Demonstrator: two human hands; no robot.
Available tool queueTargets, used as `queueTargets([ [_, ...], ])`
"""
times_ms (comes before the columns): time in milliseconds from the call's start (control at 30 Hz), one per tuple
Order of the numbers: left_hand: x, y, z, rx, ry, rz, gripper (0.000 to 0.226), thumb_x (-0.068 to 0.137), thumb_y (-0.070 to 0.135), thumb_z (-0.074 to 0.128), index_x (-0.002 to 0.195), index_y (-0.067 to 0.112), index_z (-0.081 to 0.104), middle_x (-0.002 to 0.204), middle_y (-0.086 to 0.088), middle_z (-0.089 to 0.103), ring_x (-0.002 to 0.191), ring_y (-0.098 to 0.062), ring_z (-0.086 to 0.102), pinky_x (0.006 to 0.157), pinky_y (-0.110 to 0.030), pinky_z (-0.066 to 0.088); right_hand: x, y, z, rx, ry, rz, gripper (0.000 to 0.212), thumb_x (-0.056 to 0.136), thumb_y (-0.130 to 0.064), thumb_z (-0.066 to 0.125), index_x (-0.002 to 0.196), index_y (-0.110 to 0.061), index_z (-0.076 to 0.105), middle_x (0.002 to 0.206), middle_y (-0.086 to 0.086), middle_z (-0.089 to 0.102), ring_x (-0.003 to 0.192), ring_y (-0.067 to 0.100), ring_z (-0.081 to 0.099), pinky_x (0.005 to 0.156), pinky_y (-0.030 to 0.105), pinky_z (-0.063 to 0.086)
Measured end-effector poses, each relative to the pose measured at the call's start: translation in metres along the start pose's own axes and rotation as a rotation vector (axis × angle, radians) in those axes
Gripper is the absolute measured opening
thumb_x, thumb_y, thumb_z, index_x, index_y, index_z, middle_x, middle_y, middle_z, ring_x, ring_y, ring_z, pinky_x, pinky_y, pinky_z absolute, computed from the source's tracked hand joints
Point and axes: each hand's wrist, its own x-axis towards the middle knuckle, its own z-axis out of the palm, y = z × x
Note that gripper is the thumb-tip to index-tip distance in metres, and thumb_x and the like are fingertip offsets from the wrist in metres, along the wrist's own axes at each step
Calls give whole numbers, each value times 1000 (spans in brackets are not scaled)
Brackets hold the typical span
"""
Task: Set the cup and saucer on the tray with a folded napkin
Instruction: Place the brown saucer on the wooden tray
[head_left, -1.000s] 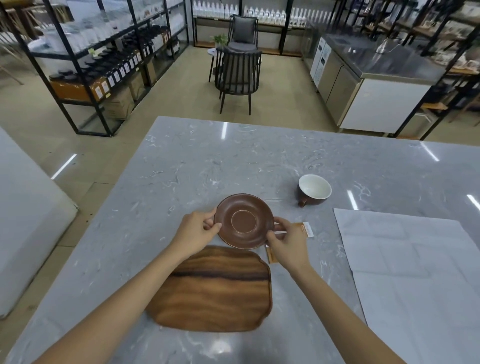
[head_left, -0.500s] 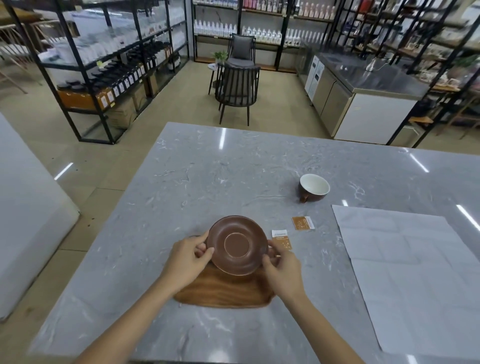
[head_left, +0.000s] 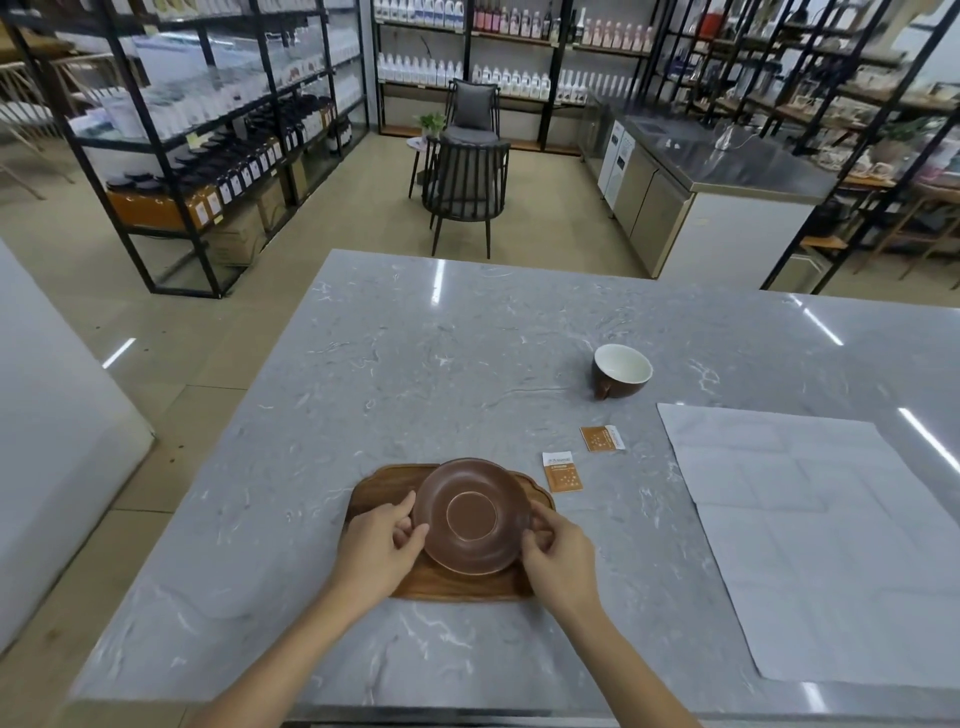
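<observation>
A brown saucer (head_left: 471, 515) is over the wooden tray (head_left: 379, 480) near the table's front edge. My left hand (head_left: 382, 543) grips its left rim and my right hand (head_left: 556, 556) grips its right rim. Whether the saucer rests on the tray or hovers just above it I cannot tell. The brown cup (head_left: 622, 370) with a white inside stands apart, farther back to the right, its handle to the front left. A large white napkin (head_left: 821, 530) lies spread flat on the right side of the table.
Two small orange sachets (head_left: 562, 471) (head_left: 602, 438) lie between the tray and the cup. The grey marble table (head_left: 415, 364) ends close to my body. Chairs, shelving racks and a steel counter stand beyond the far edge.
Both hands brought the saucer back toward me, from beyond the tray's far edge to over the tray. The two sachets came into full view.
</observation>
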Motion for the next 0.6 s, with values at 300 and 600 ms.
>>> queueTargets([
  [300, -4, -5, 3, 9, -17, 2, 56, 93, 19, 70, 145, 8, 50, 80, -10, 71, 78, -22, 68, 83, -35, 58, -6, 4, 0, -43, -10, 21, 42, 93, -4, 58, 129, -22, 69, 47, -15, 54, 48, 2, 53, 52, 10, 45],
  [600, -5, -8, 7, -17, 12, 7, 56, 91, 19, 73, 142, 9, 55, 79, 1, 69, 72, -9, 63, 80, -29, 59, -4, 11, 3, -35, 10, 51, 42, 93, -5, 59, 132, -19, 68, 51, -8, 54, 51, 2, 55, 55, 11, 47],
])
